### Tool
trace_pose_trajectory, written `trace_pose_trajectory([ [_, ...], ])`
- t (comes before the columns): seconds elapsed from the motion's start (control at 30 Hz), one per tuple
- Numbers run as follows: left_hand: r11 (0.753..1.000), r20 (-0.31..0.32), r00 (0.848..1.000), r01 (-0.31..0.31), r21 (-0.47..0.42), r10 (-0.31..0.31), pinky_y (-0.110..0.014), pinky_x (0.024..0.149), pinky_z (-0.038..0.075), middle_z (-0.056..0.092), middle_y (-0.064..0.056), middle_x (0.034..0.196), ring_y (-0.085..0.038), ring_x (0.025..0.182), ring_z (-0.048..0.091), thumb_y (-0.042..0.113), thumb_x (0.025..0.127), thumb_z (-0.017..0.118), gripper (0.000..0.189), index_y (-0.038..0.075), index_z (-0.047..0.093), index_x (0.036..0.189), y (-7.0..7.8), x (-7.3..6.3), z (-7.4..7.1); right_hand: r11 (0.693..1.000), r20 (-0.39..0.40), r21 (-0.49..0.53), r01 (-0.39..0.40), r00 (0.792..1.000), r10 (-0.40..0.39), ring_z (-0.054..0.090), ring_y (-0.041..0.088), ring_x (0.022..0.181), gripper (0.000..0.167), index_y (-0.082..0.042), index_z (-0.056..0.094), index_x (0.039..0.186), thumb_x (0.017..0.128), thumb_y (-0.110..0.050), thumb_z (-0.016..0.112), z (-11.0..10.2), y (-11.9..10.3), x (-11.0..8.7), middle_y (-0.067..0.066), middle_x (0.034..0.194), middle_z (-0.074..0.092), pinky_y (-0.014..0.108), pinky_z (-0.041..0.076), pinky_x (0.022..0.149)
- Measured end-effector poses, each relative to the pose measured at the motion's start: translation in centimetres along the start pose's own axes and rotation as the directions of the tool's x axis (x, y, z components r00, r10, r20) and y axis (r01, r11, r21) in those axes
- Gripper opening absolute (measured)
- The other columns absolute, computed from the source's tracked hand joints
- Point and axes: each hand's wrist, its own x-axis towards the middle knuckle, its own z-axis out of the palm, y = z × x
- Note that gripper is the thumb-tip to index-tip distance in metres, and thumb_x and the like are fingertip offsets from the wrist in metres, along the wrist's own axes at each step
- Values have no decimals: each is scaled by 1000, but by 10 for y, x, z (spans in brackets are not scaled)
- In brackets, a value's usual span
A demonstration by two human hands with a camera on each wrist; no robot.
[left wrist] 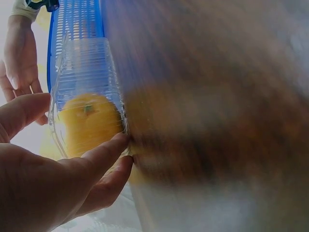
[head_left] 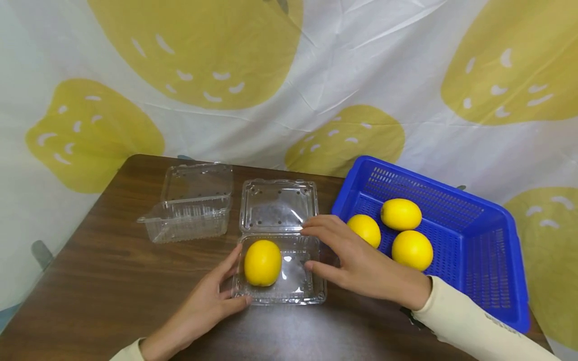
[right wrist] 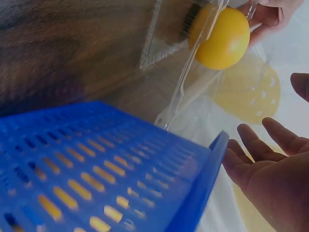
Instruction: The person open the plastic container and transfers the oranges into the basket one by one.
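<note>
A yellow citrus fruit (head_left: 263, 263) sits in the left half of a clear plastic clamshell box (head_left: 293, 296), whose lid (head_left: 279, 206) lies open toward the back. My left hand (head_left: 205, 301) holds the left end of the box, thumb at the front corner and fingers along the side; the left wrist view shows its fingertips (left wrist: 120, 141) at the box wall. Over the right part of the box, my right hand (head_left: 356, 258) hovers with fingers spread and nothing in its grasp. The right wrist view shows that hand (right wrist: 275, 169) beside the blue basket's rim.
A blue perforated basket (head_left: 489, 215) stands at the right with three yellow fruits (head_left: 401, 214) visible in it. Another clear clamshell box (head_left: 187, 220) stands open at the back left. Behind the brown wooden table (head_left: 113, 281) hangs a fruit-print cloth (head_left: 334, 60).
</note>
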Motion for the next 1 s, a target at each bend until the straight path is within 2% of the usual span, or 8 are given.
trace_pose_trajectory([
  [0.27, 1000, 2, 1000, 2, 6, -2, -52, 121, 47, 21, -18, 181, -46, 159, 37, 8, 90, 90, 109, 24, 27, 177, -1, 0, -1, 1000, 39, 25, -9, 999, 8, 50, 24, 147, 54, -7, 60, 151, 104, -25, 78, 11, 0, 6, 6, 155, 58, 48, 45, 126],
  [0.5, 1000, 3, 1000, 1, 7, -1, -54, 121, 46, 22, -19, 181, -45, 159, 38, 8, 90, 89, 108, 23, 26, 177, -1, 0, 0, 999, 72, 50, -12, 997, 8, 48, 25, 150, 55, -3, 60, 150, 103, -26, 79, 21, -1, 13, 9, 156, 58, 49, 39, 130],
  [0.67, 1000, 4, 1000, -2, 15, 2, -54, 121, 47, 25, -20, 180, -45, 158, 39, 10, 90, 90, 107, 21, 27, 177, 0, 0, 0, 998, 98, 60, 3, 995, -9, 49, 22, 148, 53, -6, 60, 150, 105, -26, 78, 30, 0, 18, 9, 154, 59, 46, 42, 129],
  [0.83, 1000, 5, 1000, -9, 22, 9, -53, 120, 48, 26, -21, 179, -45, 158, 40, 10, 90, 90, 107, 20, 27, 177, 0, -1, -1, 996, 105, 75, 38, 993, -46, 50, 24, 147, 56, -4, 61, 150, 101, -22, 82, 40, 2, 22, 10, 153, 59, 46, 42, 128],
  [1.0, 1000, 5, 1000, 3, 20, -3, -52, 120, 48, 25, -19, 180, -44, 158, 40, 11, 91, 90, 107, 23, 27, 177, 0, 0, -1, 997, 118, 48, 55, 991, -61, 51, 27, 146, 62, -2, 60, 149, 97, -23, 87, 51, 4, 23, 12, 154, 59, 48, 44, 127],
])
